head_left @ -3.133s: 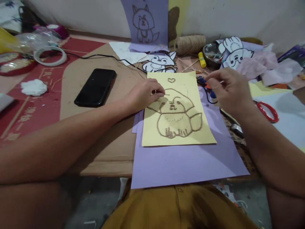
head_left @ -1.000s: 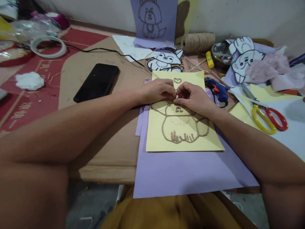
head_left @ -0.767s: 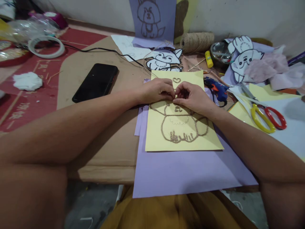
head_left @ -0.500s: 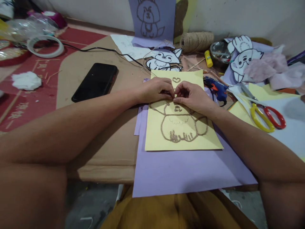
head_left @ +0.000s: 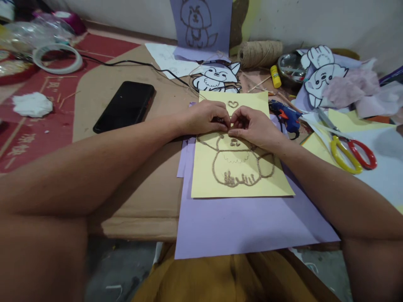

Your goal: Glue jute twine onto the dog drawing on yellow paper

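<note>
A yellow sheet point(head_left: 203, 167) carries an animal figure point(head_left: 236, 178) outlined in brown twine, with a small twine heart point(head_left: 233, 104) near its top. Beneath it lies a larger purple sheet point(head_left: 217, 228). My left hand point(head_left: 215, 117) rests over the figure's head, fingertips pinched together. Facing it, my right hand point(head_left: 248, 123) pinches thumb to forefinger, almost touching the left fingertips. Whatever the fingers hold is too small or hidden to make out. Both hands cover much of the figure's head.
Left of the sheets lies a black phone point(head_left: 124, 107); tape point(head_left: 57, 58) sits farther left. Behind are a twine spool point(head_left: 261, 53), a glue stick point(head_left: 275, 76) and an animal cutout point(head_left: 217, 77). A blue glue gun point(head_left: 289, 119) and scissors point(head_left: 352, 153) lie to the right.
Both hands keep nearly the same pinched pose at the same spot on the yellow sheet. The whole view has shifted very slightly.
</note>
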Action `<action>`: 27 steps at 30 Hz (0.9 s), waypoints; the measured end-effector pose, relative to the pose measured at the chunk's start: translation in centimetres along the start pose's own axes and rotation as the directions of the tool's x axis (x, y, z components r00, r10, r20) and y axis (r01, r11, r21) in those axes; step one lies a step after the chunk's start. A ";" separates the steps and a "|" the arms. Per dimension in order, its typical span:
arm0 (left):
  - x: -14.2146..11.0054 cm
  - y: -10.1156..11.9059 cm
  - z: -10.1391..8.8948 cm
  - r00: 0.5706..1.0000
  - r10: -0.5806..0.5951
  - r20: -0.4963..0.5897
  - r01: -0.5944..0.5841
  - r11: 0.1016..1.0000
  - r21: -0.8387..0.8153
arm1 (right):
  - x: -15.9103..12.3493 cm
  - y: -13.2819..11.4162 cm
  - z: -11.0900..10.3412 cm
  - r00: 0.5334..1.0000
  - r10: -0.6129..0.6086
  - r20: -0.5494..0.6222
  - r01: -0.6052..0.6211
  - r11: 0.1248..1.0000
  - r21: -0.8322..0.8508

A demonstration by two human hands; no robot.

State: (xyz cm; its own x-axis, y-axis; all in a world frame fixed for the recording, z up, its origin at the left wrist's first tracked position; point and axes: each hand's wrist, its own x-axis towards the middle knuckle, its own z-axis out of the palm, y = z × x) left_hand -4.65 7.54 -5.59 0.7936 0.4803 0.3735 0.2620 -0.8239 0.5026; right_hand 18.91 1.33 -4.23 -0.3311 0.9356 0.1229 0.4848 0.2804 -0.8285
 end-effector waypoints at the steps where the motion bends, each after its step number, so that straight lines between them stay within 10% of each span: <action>1: 0.0 0.0 0.0 1.000 -0.001 0.000 0.001 1.000 0.000 | 0.0 0.0 0.0 1.000 -0.003 0.001 0.003 1.000 0.001; 27: -0.4 -0.2 -0.9 0.995 0.104 -0.004 -0.104 0.994 0.026 | -0.2 -1.1 0.4 0.999 0.028 -0.022 -0.030 0.996 -0.078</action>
State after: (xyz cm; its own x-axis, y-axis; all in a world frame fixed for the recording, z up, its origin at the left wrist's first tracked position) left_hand -5.53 7.72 -5.16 0.8143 0.3934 0.4268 0.1925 -0.8767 0.4409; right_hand 18.11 0.78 -3.56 -0.2995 0.9475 0.1116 0.5564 0.2685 -0.7863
